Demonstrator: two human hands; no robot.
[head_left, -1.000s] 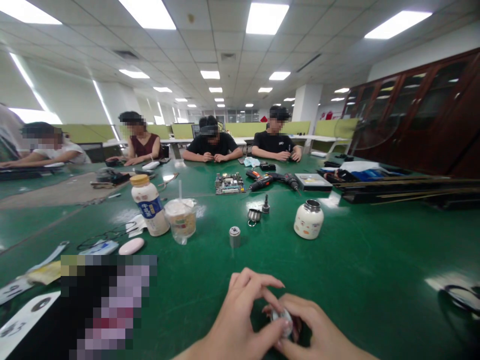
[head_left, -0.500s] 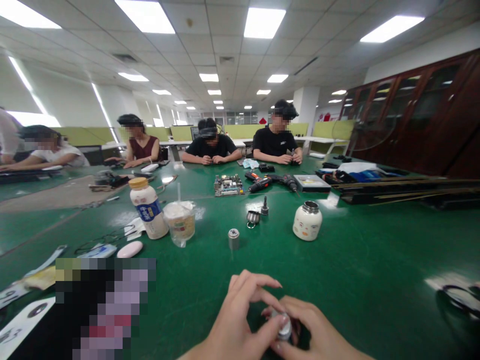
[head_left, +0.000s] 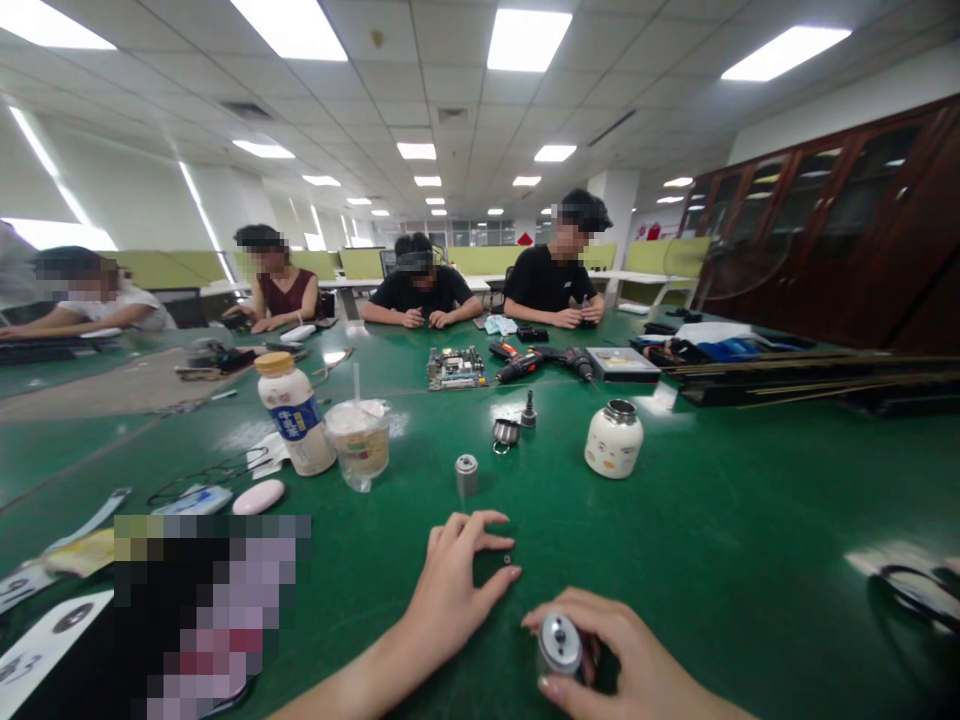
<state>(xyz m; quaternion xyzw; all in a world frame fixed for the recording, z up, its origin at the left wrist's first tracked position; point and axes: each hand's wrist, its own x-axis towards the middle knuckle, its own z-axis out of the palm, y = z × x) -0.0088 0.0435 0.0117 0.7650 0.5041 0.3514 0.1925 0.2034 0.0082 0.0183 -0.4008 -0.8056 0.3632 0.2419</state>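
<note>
Our right hand [head_left: 600,650] grips the metal cylinder [head_left: 559,645], end face up, low over the table [head_left: 712,540], while our left hand [head_left: 457,585], fingers loosely spread, pinches at a tiny part [head_left: 508,559] just up-left.

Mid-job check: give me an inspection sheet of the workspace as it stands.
Surface: green table, glossy, reflecting the ceiling lights.
Job's things: metal cylinder in the right hand; tiny dark part on the table at the left hand.
Clutter: second cylinder, white jar, bottle, cup, drill, circuit board.
Grip: right closed on the cylinder; left open, fingers spread.
Cables: thin black loop at left.
Surroundings: four people seated across the table; wooden cabinets.
</note>
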